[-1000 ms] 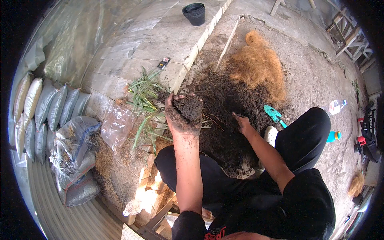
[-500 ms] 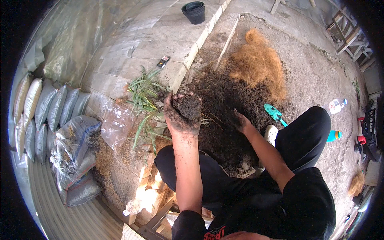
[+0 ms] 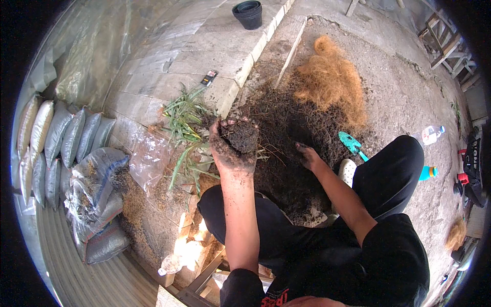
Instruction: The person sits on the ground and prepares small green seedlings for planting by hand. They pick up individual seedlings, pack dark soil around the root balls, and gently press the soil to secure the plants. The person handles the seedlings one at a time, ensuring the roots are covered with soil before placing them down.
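Note:
My left hand (image 3: 231,148), smeared with soil, is cupped palm up around a clump of dark soil (image 3: 242,138). Its fingers curl over the clump's far side. Strappy green plants (image 3: 186,120) lie just left of that hand; whether their roots join the clump I cannot make out. My right hand (image 3: 310,157) is at the right part of the dark soil heap (image 3: 273,176). Its thumb shows, but the other fingers blend into the soil. A turquoise trowel (image 3: 351,143) lies beyond my right hand, near my shoe.
Brown coconut-like fibre (image 3: 332,82) lies at the heap's far side. Black pots (image 3: 247,15) stand at the far edge. Filled bags (image 3: 71,133) are stacked at the left, near an opened sack (image 3: 97,179). A clear bottle (image 3: 432,134) and a turquoise bottle (image 3: 427,173) lie right.
My right hand has shifted slightly within the soil, its thumb turning a little lower. My left hand keeps the soil clump in nearly the same place.

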A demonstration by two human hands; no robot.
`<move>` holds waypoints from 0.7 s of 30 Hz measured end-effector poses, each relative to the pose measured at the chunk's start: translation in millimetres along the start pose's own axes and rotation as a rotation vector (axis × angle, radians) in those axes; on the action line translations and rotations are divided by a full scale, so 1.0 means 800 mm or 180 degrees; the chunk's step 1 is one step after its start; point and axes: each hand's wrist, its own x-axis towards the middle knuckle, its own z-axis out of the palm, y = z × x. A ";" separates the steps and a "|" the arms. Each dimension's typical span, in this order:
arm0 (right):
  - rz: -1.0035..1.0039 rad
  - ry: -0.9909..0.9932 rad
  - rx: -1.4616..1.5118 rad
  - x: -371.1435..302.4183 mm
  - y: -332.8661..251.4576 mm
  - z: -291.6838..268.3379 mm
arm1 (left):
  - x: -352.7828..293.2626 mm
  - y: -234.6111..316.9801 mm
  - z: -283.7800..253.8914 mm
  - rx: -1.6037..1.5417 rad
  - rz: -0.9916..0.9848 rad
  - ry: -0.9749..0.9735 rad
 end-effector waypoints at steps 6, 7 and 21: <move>-0.0115 -0.0617 0.0119 -0.004 -0.010 -0.014 | 0.001 -0.005 0.004 0.0000 -0.0023 -0.0037; -0.0155 -0.0783 0.0061 -0.018 -0.010 0.006 | 0.000 -0.001 0.001 -0.0028 0.0020 -0.0009; -0.0616 -0.1182 0.0877 -0.056 -0.063 0.154 | -0.005 -0.002 0.010 0.0078 -0.0379 -0.0309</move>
